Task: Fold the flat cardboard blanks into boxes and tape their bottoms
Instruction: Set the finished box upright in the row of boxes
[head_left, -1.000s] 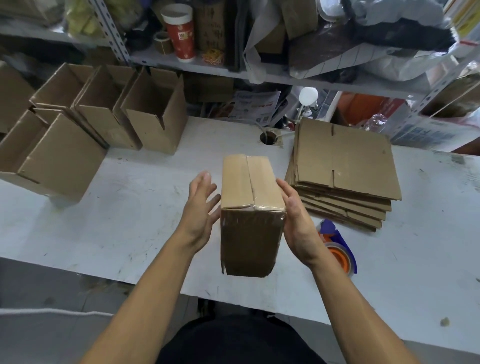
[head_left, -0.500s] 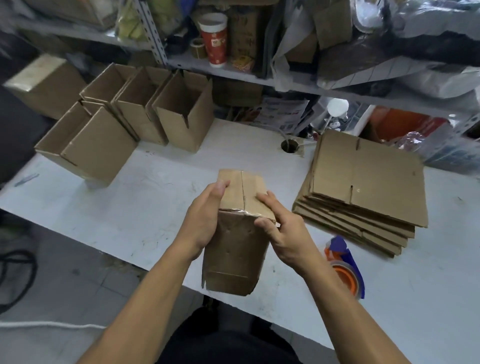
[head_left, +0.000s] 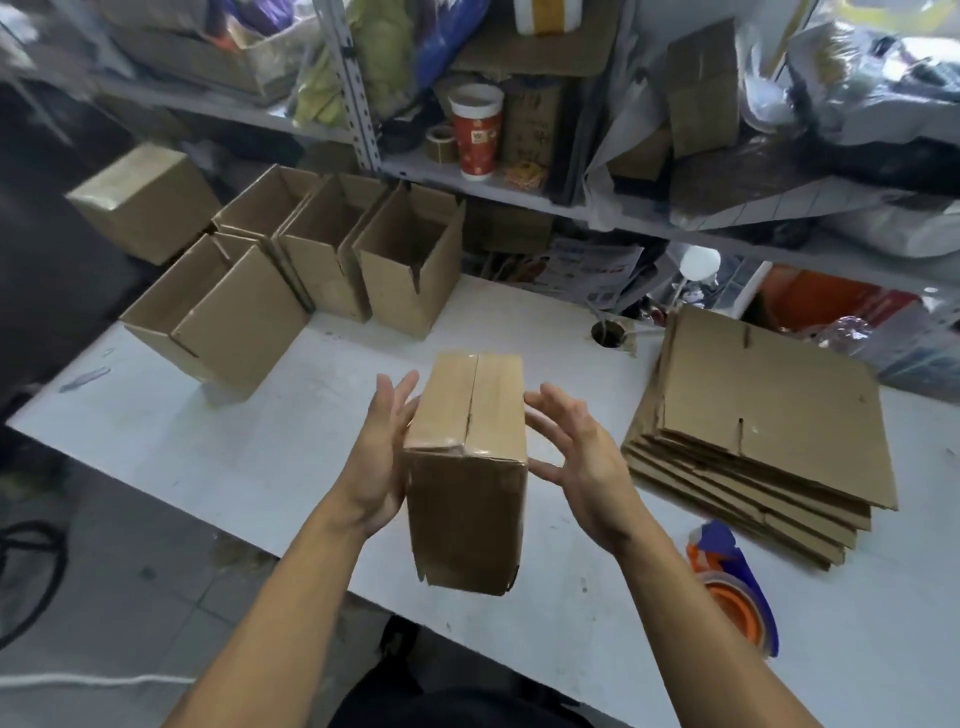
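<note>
A folded cardboard box (head_left: 467, 467) stands upside down in front of me, its taped bottom seam facing up. It hangs over the near edge of the white table (head_left: 208, 441). My left hand (head_left: 379, 457) presses flat against the box's left side with straight fingers. To the box's right, my right hand (head_left: 582, 467) has spread, relaxed fingers and a small gap to the cardboard. A stack of flat blanks (head_left: 769, 415) lies on the right. An orange and blue tape dispenser (head_left: 737, 592) sits by my right forearm.
Several finished open boxes (head_left: 410, 260) stand in a group at the table's back left, one of them (head_left: 218, 317) tipped. A closed box (head_left: 140, 197) sits further left. A cable hole (head_left: 608, 332) is in the tabletop. Cluttered shelves (head_left: 519, 182) rise behind.
Both hands gripped the box's upper end half a second ago. Now the fingers have straightened, the right hand has come off, and the box has turned square to me.
</note>
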